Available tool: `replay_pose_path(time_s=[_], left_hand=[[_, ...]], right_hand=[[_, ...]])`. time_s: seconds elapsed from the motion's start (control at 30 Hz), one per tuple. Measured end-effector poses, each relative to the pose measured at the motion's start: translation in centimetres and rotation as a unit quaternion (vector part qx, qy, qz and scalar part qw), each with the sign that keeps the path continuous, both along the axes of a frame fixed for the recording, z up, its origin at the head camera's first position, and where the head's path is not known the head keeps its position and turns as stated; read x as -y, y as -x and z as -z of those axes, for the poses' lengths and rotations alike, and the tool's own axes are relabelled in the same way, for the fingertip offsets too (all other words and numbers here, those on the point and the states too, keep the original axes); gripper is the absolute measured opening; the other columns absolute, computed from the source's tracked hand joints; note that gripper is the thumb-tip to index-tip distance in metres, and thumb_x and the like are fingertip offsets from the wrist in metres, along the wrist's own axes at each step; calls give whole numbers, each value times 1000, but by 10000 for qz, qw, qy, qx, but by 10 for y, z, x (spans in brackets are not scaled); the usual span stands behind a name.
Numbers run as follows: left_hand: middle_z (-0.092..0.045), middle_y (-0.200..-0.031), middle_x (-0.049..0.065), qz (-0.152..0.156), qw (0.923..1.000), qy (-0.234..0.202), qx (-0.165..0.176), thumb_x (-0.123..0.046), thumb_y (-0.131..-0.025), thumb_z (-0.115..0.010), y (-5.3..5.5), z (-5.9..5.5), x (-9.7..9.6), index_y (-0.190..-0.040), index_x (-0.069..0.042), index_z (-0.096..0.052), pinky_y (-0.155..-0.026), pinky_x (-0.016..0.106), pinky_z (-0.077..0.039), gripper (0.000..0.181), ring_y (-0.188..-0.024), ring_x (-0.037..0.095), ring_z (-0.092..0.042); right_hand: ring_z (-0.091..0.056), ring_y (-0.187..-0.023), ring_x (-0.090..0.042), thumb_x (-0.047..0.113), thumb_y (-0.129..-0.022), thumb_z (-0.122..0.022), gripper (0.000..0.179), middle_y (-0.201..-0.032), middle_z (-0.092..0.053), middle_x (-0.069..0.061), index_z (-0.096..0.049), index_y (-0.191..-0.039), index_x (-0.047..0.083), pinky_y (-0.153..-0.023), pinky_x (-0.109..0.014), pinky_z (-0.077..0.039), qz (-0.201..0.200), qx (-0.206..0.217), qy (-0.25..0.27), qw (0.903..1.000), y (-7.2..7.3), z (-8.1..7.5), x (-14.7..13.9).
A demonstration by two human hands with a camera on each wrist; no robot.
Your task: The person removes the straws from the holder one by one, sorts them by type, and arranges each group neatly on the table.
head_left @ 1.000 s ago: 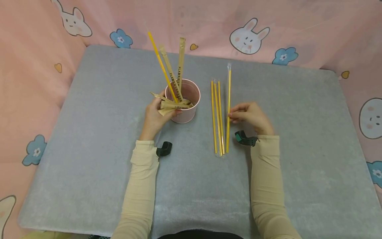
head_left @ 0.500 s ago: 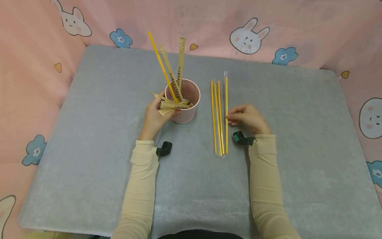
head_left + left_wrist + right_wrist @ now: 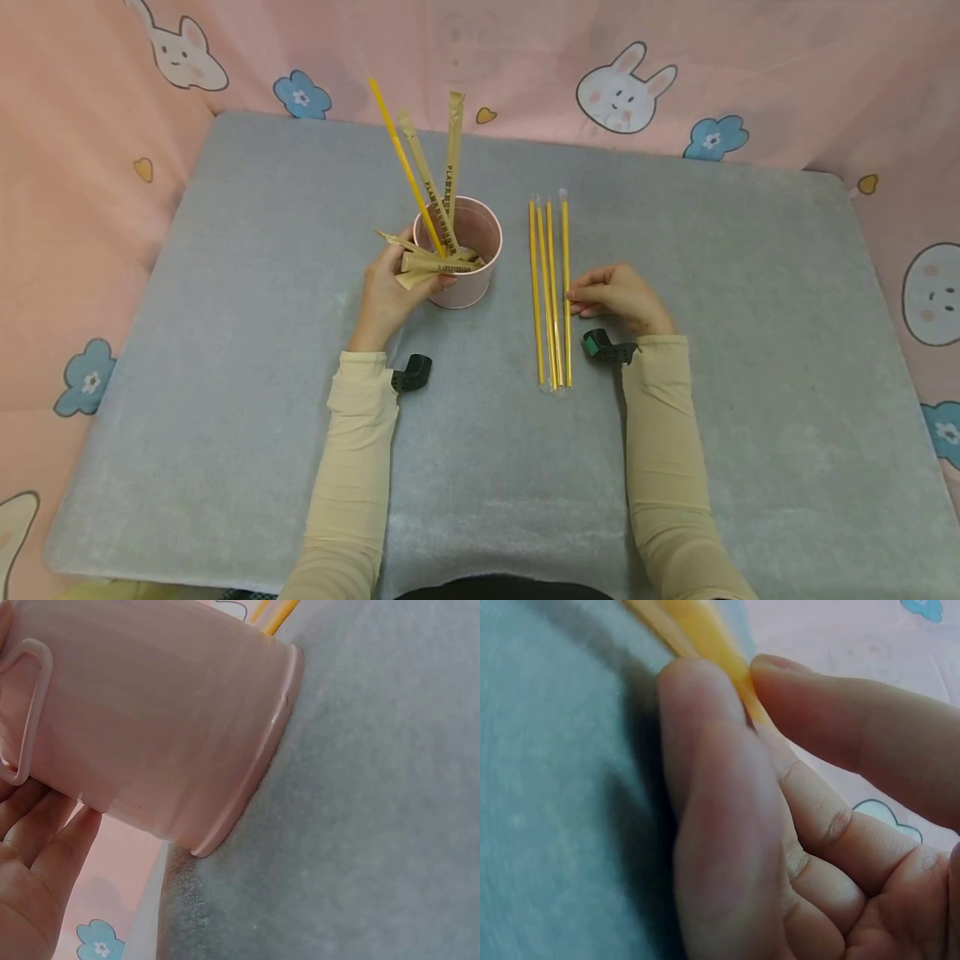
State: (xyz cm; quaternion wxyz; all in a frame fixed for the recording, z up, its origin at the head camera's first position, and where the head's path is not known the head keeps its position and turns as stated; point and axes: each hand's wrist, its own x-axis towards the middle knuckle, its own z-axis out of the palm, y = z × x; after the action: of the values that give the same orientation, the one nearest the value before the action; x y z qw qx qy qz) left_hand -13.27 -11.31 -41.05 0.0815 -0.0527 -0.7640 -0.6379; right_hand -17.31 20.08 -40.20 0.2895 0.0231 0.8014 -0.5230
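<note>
Pink pail (image 3: 461, 293): upright on the gray table cover (image 3: 787, 333); mouth open toward the head camera; a wire handle loop (image 3: 39, 712) shows on its outer wall in the left wrist view.

Left hand (image 3: 390, 296): at the pail's left side, fingers curled round the wall, thumb near the front rim; gripping it.

Right hand (image 3: 622, 296): well right of the pail; fingertips clamped together on one straw, other fingers folded toward the palm in the right wrist view.

Pinched straw (image 3: 566, 250): yellow, clear film at its far end; right of the pail, past the loose straws, running nearly parallel to them. Cannot tell whether its full length touches the cover.

Loose straws (image 3: 535, 275): three, yellow, film-wrapped; right of the pail, between it and the right hand; side by side, two drawing close at the near ends.

Yellow straw in pail (image 3: 397, 137): leans out over the far left rim.

Paper-wrapped straws (image 3: 453, 150): tan, dark printed; two rise from the pail past its far rim, several more slant low over its near left rim by the left hand.

Curtain (image 3: 525, 67): pink, rabbit faces and blue flowers; behind the pail and to both sides.
</note>
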Motion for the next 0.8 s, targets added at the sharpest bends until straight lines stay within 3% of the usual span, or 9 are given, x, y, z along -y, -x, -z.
replay_pose_path(time_s=[0.17,0.4,0.63,0.8], left_hand=[[-61,-117,18,14,10000,21,95,-3,-71,-81,-1,-4,-1,-137,-1,-48,-73,21,-43,73,-88,17,-55],[-59,-118,23,32,9999,48,141,5,-73,-77,-12,-33,-5,-134,7,-47,-72,22,-43,69,-87,18,-56],[-59,-122,18,-41,9997,167,147,-2,-72,-81,-1,-4,0,-136,1,-48,-75,23,-42,72,-92,20,-55],[-59,-123,16,-46,9997,231,0,-6,-72,-82,1,0,1,-136,-1,-49,-80,27,-43,72,-98,21,-56]], right_hand=[[-66,-65,-11,6,-89,-65,31,-74,-69,-4,-60,-108,-18,-62,-26,-55,-54,-51,-108,9999,0,1,1],[-65,-64,-11,6,-89,-64,31,-73,-69,-4,-60,-108,-18,-61,-25,-55,-16,-31,-68,10000,-1,1,2],[-65,-62,-11,6,-90,-63,29,-70,-68,-3,-61,-106,-18,-59,-25,-54,26,26,-93,9999,1,4,3],[-64,-61,-11,6,-90,-63,29,-70,-68,-4,-61,-106,-18,-58,-25,-54,29,-4,-74,10000,1,5,3]])
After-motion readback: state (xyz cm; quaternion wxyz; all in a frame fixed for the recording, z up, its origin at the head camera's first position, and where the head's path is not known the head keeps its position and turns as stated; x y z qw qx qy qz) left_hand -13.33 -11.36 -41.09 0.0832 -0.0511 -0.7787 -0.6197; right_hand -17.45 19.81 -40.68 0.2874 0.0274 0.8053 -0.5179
